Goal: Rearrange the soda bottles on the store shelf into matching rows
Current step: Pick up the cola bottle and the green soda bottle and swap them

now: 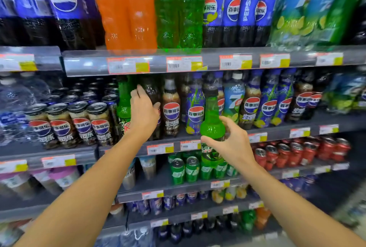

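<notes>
The right hand [230,143] grips a green bottle [213,125] upright in front of the second shelf [277,131]. The left hand [143,111] wraps around a dark cola bottle [151,92] standing beside another green bottle [123,104].

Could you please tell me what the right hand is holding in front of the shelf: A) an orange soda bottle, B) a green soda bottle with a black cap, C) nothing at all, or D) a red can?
B: the right hand grips a green soda bottle with a black cap, held out in front of the shelf, while the left hand grasps a dark cola bottle on it.
</notes>
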A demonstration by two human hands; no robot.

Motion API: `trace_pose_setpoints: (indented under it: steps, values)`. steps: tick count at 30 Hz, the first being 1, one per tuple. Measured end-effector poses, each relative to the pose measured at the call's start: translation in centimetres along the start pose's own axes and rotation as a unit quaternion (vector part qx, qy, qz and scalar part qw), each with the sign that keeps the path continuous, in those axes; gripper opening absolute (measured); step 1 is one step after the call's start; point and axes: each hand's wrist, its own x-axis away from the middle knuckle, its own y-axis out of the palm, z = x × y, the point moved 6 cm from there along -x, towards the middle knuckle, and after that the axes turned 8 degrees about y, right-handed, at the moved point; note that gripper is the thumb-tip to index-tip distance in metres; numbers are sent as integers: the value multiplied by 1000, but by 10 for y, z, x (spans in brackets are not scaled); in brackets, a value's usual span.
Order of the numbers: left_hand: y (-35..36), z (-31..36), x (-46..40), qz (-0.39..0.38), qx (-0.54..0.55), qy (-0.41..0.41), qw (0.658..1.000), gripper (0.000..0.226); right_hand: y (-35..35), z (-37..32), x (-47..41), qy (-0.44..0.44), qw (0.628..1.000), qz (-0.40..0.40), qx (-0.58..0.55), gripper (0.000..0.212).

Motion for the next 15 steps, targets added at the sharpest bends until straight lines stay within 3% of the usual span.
trace_pose_setpoints:
  steps: [8,15]
  values:
    - [-11,3,20,25,6,42,999,78,6,-6,-8,16,1000,12,-12,70]
    - [-24,13,39,21,119,42,992,62,14,0,-6,28,999,-2,-37,71]
